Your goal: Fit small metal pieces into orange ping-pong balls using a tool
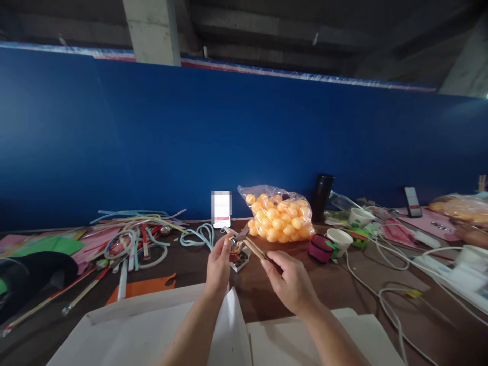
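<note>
My left hand (219, 267) is closed in a pinch on a small shiny metal piece (234, 246) above the brown table (251, 290). My right hand (290, 279) is closed round a pair of wooden sticks (253, 248) whose far tips meet that metal piece. Just under the two hands lies a small open box (241, 260) with dark bits inside. A clear bag of orange balls (278, 216) stands right behind the sticks. My forearms reach over white cardboard sheets (152, 325) at the near edge.
Left: a pile of coloured straws and strips (133, 234), orange paper (145, 287), green paper, a dark cloth. Right: a magenta pouch (320, 248), paper cups (339, 240), a black tumbler (323, 197), white cables (385, 284), a phone (412, 201). A blue wall stands behind.
</note>
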`<state>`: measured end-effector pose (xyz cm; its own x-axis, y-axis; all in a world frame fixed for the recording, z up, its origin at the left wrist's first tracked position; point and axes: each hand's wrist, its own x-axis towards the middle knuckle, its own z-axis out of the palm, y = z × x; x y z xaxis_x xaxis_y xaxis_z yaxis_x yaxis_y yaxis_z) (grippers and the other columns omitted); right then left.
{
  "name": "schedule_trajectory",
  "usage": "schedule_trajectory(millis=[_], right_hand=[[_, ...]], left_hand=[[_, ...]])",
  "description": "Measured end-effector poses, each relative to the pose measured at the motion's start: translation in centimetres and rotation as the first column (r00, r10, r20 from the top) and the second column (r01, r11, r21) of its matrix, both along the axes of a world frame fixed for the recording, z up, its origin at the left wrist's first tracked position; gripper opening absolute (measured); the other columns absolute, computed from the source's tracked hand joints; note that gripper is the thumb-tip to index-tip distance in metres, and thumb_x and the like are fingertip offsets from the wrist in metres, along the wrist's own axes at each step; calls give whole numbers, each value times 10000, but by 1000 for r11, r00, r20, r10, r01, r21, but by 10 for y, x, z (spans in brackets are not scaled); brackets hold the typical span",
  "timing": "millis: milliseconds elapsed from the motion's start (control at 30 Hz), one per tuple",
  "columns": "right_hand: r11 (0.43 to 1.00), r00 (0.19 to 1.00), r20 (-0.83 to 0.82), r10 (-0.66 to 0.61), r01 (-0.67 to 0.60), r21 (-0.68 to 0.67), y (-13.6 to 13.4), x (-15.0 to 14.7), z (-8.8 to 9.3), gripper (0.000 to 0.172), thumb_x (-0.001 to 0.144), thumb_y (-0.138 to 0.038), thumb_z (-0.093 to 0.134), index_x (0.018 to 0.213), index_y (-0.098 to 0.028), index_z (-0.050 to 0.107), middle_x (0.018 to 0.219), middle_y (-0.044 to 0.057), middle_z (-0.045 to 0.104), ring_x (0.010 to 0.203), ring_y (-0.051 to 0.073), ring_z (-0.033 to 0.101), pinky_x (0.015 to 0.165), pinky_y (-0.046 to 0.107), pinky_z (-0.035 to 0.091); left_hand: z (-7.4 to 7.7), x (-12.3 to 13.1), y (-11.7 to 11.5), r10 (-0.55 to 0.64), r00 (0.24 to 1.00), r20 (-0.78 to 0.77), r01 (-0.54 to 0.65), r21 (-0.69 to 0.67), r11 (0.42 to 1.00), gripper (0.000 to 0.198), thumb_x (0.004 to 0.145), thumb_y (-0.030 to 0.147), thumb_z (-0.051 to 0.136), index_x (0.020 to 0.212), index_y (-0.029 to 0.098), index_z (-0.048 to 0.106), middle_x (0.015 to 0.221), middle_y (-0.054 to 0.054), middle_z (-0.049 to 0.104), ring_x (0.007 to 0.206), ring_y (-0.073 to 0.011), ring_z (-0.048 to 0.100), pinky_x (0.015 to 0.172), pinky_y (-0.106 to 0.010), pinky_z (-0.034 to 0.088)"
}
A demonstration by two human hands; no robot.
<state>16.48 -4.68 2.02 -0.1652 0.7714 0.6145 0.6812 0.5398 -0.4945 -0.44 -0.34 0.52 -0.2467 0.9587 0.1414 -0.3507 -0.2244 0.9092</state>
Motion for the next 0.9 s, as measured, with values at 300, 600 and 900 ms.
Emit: schedule_trajectory(millis=[300,600,900], right_hand=[[1000,1000,-8,-2,2,-17,1,2,-2,165,913,-290,464,897,-194,598,781,48,629,734,191,586,670,272,443],[999,999,-26,18,-19,-40,1,0,-2,165,913,-299,467,875,-196,590,771,45,618,724,185,583,643,258,441],[999,999,-17,46,-46,-20,1,-1,-5,144,906,-280,477,885,-201,596,791,50,634,744,192,594,671,263,452]], left_hand=[[-2,0,2,11,1000,2,-11,4,1000,472,729,490,647,1055,151,677,905,-80,672,689,-143,583,584,-243,477],[-4,-1,5,-16,992,128,19,-15,1000,471,692,485,684,1004,132,676,803,-54,666,623,-123,581,564,-240,477],[-6,0,6,-45,972,229,52,-25,998,465,681,453,702,981,100,668,746,-51,656,603,-119,585,554,-241,490]])
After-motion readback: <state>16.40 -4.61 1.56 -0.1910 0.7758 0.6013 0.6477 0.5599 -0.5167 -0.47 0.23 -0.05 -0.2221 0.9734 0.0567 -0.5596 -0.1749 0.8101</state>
